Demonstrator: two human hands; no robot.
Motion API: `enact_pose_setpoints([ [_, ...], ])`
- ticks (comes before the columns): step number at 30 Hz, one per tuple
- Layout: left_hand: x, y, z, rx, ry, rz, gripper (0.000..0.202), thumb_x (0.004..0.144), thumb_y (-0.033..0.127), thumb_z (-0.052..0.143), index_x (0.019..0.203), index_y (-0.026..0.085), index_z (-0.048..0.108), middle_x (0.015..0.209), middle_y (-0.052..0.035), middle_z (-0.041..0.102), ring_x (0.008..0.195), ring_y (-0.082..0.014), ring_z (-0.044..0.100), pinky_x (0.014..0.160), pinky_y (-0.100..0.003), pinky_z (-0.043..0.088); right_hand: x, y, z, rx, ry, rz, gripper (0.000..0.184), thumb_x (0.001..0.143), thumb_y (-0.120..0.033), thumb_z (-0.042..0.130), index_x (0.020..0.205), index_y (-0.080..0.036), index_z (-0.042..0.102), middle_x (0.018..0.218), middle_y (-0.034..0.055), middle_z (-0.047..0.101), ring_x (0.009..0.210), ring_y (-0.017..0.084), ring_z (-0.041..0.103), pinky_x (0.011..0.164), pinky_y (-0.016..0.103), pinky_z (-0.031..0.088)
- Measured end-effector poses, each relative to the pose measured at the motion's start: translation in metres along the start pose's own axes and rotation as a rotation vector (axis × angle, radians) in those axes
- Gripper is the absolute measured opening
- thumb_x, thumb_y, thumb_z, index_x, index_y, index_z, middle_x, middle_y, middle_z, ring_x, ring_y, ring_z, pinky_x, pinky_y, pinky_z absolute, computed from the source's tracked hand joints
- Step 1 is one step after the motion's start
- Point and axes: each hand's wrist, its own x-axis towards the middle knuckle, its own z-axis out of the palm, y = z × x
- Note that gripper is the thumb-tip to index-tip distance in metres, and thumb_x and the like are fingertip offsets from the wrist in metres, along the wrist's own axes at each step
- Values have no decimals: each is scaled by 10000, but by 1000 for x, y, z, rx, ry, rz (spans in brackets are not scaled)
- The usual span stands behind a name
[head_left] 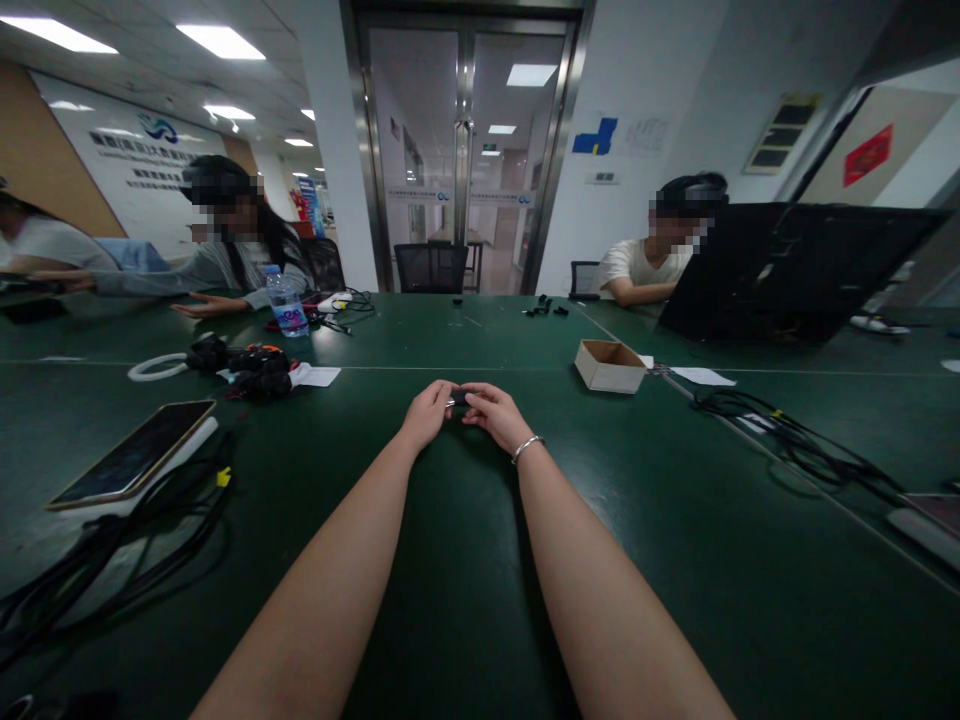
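Observation:
Out in front of me, both arms reach over the green table (465,560) and the hands meet. Between them is a small black object with a silvery part (457,398); its exact kind is too small to make out. My left hand (429,412) pinches it from the left side, fingers closed. From the right, my right hand (495,412) grips its other end between thumb and fingers, with a silver bangle (527,449) on the wrist. The fingers hide part of the object.
An open cardboard box (609,375) stands right of my hands. Black cables (802,440) lie at right, a phone (139,455) and more cables at left. A water bottle (286,305) and several small black pieces (546,308) are farther back. Other people sit across the table.

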Motion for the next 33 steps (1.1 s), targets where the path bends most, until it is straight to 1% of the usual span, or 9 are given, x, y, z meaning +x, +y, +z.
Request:
enact_pose_setpoints([
  [2, 0, 0, 0, -21, -1, -23, 326, 890, 413, 414, 993, 194, 631, 645, 4, 532, 592, -129, 504, 537, -225, 381, 0, 0, 0, 8, 5, -3, 204, 736, -175, 730, 929, -174, 668, 653, -24, 593, 530, 83, 573, 574, 247, 568],
  [6, 1, 1, 0, -60, -6, -93, 267, 839, 304, 449, 1014, 195, 619, 682, 4, 552, 578, -119, 493, 536, -223, 379, 1, 1, 0, 13, 17, -5, 204, 727, -171, 733, 919, -170, 664, 632, -27, 586, 525, 87, 573, 567, 249, 566],
  [9, 0, 2, -1, -56, -13, -74, 291, 861, 335, 410, 1001, 189, 619, 613, 11, 518, 564, -124, 479, 532, -227, 368, 1, 1, 0, 7, 13, -1, 206, 724, -169, 731, 920, -168, 665, 640, -24, 591, 527, 89, 576, 566, 250, 566],
  [14, 0, 4, -1, -86, -25, -104, 268, 824, 287, 453, 1020, 188, 607, 673, 8, 542, 565, -113, 480, 537, -227, 370, 1, 1, 0, 25, 36, 0, 201, 723, -158, 727, 914, -165, 662, 638, -28, 587, 521, 86, 575, 563, 251, 570],
  [17, 0, 3, 0, -73, -29, -87, 285, 853, 346, 428, 995, 181, 611, 615, 11, 513, 570, -126, 486, 535, -232, 368, 1, 1, 0, 17, 24, 4, 204, 727, -166, 731, 920, -169, 665, 637, -29, 585, 527, 85, 579, 569, 251, 575],
  [21, 1, 1, 0, -73, -43, -62, 267, 814, 336, 504, 1007, 187, 612, 692, 0, 561, 617, -129, 514, 552, -231, 382, 1, 1, 0, 18, 33, 2, 189, 737, -162, 723, 915, -174, 662, 650, -26, 589, 529, 85, 580, 563, 247, 575],
  [25, 1, 1, -1, -49, -50, -70, 312, 862, 394, 438, 996, 180, 621, 600, 10, 532, 553, -127, 486, 528, -235, 363, 0, 0, 0, 10, 17, 2, 181, 744, -157, 719, 916, -174, 665, 649, -25, 588, 535, 85, 581, 573, 251, 579],
  [29, 0, 4, -1, -62, -28, -75, 273, 823, 344, 492, 1002, 184, 622, 704, -3, 578, 587, -122, 504, 539, -232, 379, 0, 0, 0, 19, 34, 5, 177, 743, -153, 718, 909, -176, 661, 651, -28, 588, 530, 82, 577, 567, 249, 578],
  [33, 1, 3, -1, -33, -40, -76, 299, 860, 374, 435, 976, 182, 632, 620, 8, 543, 555, -123, 490, 536, -235, 376, 0, -1, 1, 10, 32, 13, 173, 748, -141, 707, 913, -171, 663, 645, -25, 589, 531, 85, 580, 571, 250, 578],
])
